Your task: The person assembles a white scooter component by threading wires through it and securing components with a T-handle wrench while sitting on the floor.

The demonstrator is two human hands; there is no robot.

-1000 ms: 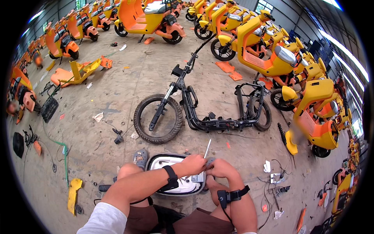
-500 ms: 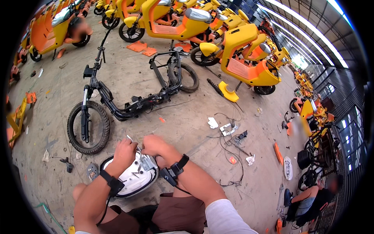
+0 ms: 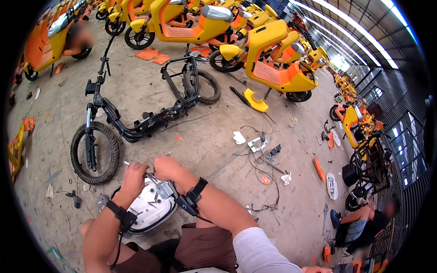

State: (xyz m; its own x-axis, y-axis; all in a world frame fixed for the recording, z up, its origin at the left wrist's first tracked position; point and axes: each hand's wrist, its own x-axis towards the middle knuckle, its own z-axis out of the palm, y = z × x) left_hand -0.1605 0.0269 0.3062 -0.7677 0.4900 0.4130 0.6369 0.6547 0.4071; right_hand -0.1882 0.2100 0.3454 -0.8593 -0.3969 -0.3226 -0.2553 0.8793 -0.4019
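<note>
An upturned scooter seat (image 3: 146, 213), with a white underside and dark rim, lies by my knees. A grey metal bracket (image 3: 163, 190) sits at its far end, with several dark bolts or studs beside it. My left hand (image 3: 134, 177) is closed over the bracket's far side, a thin pale rod (image 3: 128, 163) poking out beyond its fingers. Close beside it, my right hand (image 3: 166, 169) is curled with fingertips at the bracket's upper end; what it pinches is hidden. Both wrists wear black straps with small devices.
Ahead stands a stripped black scooter frame (image 3: 141, 127) with two wheels. Yellow and orange scooters (image 3: 268, 54) line the back. Loose cables (image 3: 261, 168), a yellow fender (image 3: 256, 101) and a long orange piece (image 3: 319, 170) lie on the floor. Another person (image 3: 364, 223) sits at right.
The whole view has shifted, so the surroundings sit further left. Both hands stay closed at the bracket, and the pale rod by my left hand now points more to the left.
</note>
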